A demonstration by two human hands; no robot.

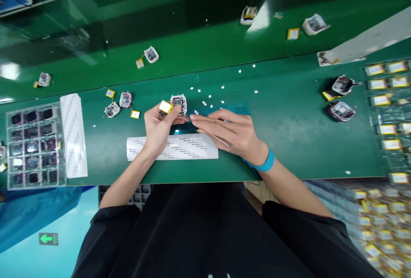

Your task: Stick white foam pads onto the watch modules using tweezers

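Observation:
A small white device housing point(179, 100) with its circuit board showing is held in my left hand point(160, 126), the thumb over its lower side. A yellow-edged battery point(165, 107) sits beside the housing, by the left fingers. My right hand point(229, 131) is closed around thin metal tweezers point(221, 140), whose tip reaches the lower right of the housing. What the tip touches is too small to make out. Under both hands lies a printed white adhesive sheet point(189, 149), and small white stickers point(210, 96) are scattered just beyond the right hand.
At left stand a clear tray point(35, 184) of dark-screened units and another white sheet point(74, 137). Several opened housings with batteries point(139, 63) lie about the green bench. A battery tray point(382, 115) is at right, near a white slanted post point(369, 34).

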